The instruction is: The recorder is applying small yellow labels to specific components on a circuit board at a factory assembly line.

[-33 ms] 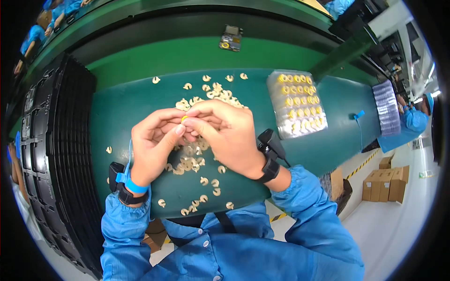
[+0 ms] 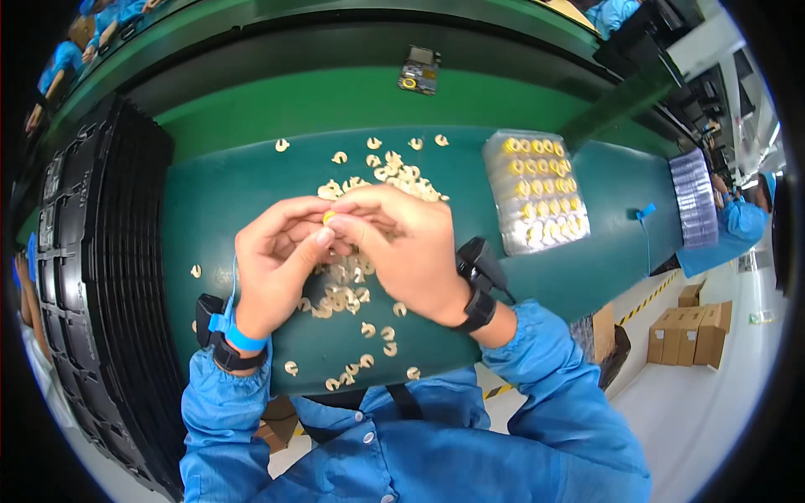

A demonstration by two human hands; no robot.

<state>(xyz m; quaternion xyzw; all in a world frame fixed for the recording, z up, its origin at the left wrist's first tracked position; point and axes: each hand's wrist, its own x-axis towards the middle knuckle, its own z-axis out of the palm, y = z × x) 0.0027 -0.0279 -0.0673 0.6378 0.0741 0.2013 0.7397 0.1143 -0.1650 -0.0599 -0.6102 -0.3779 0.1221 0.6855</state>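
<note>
My left hand (image 2: 272, 260) and my right hand (image 2: 419, 260) meet above the middle of the green work surface. Their thumbs and fingertips close together on a small yellow round piece (image 2: 329, 217), mostly covered by the fingers. Beneath and beyond my hands lies a loose heap of cream-coloured notched rings (image 2: 407, 178), and more of them (image 2: 340, 300) show below my fingers. A blue strap circles my left wrist, and black bands are on both wrists.
Right of my hands lies a clear plastic tray (image 2: 541, 193) with rows of yellow and cream pieces. A tall stack of black trays (image 2: 105, 277) lines the left side. A small circuit board device (image 2: 419, 70) sits on the far ledge. Clear trays (image 2: 693, 199) stand farther right.
My hands keep the same grip on the yellow piece. The whole view has shifted very slightly, and nothing else visibly differs.
</note>
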